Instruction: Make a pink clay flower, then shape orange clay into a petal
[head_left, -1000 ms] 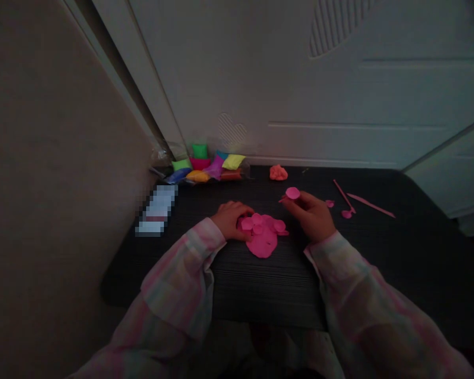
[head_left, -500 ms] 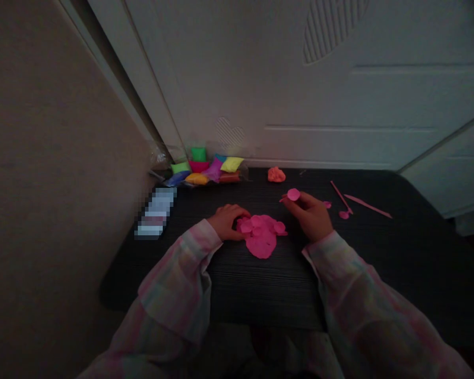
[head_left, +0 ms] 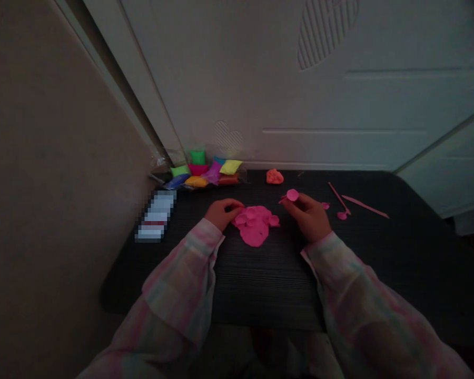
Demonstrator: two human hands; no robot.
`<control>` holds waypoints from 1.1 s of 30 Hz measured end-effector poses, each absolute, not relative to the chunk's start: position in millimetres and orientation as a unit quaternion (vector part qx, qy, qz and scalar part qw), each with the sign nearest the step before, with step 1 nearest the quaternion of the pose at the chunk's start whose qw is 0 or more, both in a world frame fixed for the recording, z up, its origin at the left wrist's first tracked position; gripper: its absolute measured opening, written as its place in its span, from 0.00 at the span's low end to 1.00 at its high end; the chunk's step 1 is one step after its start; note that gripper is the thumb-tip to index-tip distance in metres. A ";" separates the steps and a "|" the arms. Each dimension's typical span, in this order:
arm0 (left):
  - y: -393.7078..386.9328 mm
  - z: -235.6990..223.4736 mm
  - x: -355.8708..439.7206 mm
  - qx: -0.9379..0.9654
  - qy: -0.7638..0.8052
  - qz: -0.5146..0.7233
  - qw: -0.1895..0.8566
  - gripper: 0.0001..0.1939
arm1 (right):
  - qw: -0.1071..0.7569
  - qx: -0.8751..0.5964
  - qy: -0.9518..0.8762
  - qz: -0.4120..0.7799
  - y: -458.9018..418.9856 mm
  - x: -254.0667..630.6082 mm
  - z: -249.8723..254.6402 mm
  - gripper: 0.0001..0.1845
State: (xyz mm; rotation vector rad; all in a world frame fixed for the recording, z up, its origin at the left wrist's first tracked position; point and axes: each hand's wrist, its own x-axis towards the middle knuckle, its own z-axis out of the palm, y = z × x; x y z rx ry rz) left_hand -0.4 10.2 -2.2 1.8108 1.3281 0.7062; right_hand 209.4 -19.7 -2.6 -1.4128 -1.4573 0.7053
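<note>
A flattened pink clay piece [head_left: 254, 235] with several small rounded bits on top lies on the dark table. My left hand [head_left: 222, 213] is at its left edge, thumb and fingers closed on the clay rim. To the right, my right hand [head_left: 310, 216] is raised a little above the table. Its fingers pinch a small, thin pink clay disc [head_left: 293, 195]. A thin pinkish tip pokes out left of those fingers; what it belongs to is hidden.
A lump of orange clay [head_left: 274, 176] sits at the back. Right of my right hand lie pink modelling tools [head_left: 365, 206] and small pink bits [head_left: 342, 215]. Packs of coloured clay [head_left: 197, 181] are at the back left, near a phone [head_left: 156, 216]. A white panelled door [head_left: 260, 79] stands behind.
The pink clay piece has shifted slightly left and away from me. My left hand has changed its hold, its fingers drawn together at the left edge. My right hand has barely moved.
</note>
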 end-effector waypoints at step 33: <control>-22.7 1.7 1.3 0.945 0.302 0.082 0.095 0.08 | 0.285 -0.539 -0.737 0.289 -38.4 173.2 -1.4 0.09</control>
